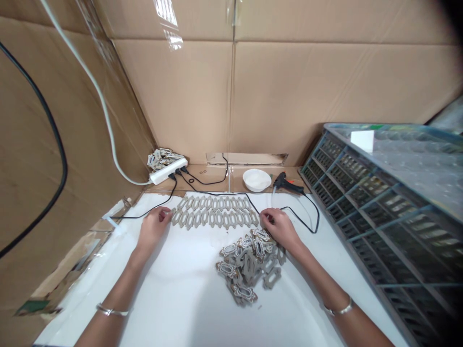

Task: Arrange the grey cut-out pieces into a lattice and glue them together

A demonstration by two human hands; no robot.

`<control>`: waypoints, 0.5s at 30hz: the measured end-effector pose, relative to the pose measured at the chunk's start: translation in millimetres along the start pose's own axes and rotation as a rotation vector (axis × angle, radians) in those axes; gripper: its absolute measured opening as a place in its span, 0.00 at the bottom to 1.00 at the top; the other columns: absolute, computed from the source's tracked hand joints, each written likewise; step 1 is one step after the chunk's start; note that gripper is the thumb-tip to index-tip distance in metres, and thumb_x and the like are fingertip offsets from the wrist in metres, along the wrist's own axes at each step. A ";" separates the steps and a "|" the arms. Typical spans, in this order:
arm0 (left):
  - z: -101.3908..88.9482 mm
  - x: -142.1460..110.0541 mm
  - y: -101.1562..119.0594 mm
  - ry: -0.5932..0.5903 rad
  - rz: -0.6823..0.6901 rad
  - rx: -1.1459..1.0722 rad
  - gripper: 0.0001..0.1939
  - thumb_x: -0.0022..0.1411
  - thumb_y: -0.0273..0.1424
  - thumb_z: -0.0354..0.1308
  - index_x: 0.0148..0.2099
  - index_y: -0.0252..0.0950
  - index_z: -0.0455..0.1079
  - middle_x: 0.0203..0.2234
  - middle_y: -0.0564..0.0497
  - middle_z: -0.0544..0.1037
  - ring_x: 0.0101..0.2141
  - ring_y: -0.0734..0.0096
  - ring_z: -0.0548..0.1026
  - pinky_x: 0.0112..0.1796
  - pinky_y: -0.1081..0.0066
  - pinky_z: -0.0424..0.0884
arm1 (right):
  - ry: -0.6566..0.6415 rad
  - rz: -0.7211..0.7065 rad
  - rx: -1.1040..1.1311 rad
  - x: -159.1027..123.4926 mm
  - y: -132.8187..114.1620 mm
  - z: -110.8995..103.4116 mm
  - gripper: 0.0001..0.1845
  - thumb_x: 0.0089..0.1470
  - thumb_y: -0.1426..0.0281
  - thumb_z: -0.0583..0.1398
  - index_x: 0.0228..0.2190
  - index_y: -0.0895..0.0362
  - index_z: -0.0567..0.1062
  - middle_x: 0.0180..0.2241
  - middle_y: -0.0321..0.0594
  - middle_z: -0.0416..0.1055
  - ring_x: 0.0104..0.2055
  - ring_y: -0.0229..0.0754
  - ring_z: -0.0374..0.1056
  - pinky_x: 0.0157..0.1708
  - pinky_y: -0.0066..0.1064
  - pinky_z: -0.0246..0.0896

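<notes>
1. We have our left hand at the left end of two rows of small frames, its fingers curled in and its fingertips at the nearer row; we cannot tell whether they are clamped on a frame.
2. Our right hand is at the right end of the same rows, thumb and fingers bent toward each other; we cannot tell whether they meet or grip anything.
3. The rows run side by side near the far edge of the white tabletop, each frame an elongated ring with an open middle.
4. Closer to us, right of the middle, we see a loose pile of frames, some showing patterned faces and others plain grey, heaped at different angles.
5. Past the far edge, on cardboard, we have a white bowl with a glue gun just to its right.
6. Beyond the far left corner lies a white power strip with black plugs in it, and more frames are heaped behind it.
7. Along the right edge we see a dark slatted crate, with clear plastic and a white card on top.
</notes>
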State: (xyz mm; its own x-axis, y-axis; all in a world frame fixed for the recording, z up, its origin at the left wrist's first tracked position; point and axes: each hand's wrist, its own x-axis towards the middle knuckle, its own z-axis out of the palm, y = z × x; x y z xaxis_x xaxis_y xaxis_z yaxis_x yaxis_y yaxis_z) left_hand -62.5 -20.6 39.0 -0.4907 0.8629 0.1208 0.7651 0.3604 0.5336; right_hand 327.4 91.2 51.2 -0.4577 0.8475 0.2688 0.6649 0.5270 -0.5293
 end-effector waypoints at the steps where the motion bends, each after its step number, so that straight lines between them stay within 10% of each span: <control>1: 0.3 0.2 -0.1 0.003 0.006 -0.007 0.18 0.59 0.41 0.50 0.42 0.34 0.73 0.30 0.46 0.77 0.32 0.63 0.74 0.35 0.70 0.67 | -0.001 0.002 0.000 -0.1 -0.7 -0.3 0.10 0.55 0.74 0.54 0.30 0.57 0.75 0.29 0.41 0.74 0.32 0.43 0.66 0.36 0.32 0.57; 15: 0.7 0.7 -3.6 0.052 0.037 0.021 0.17 0.62 0.41 0.48 0.40 0.36 0.73 0.36 0.44 0.77 0.33 0.63 0.73 0.38 0.67 0.67 | -0.025 -0.040 0.104 2.7 11.1 -12.7 0.10 0.54 0.73 0.55 0.33 0.56 0.77 0.33 0.41 0.76 0.36 0.44 0.68 0.41 0.34 0.60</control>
State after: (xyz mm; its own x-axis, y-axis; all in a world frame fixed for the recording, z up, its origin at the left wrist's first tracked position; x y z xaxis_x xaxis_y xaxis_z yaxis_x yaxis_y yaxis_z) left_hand -65.3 -21.1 36.5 -0.4823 0.8566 0.1835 0.7916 0.3365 0.5100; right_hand 341.0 100.1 56.3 -0.4980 0.8236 0.2715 0.5817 0.5495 -0.5998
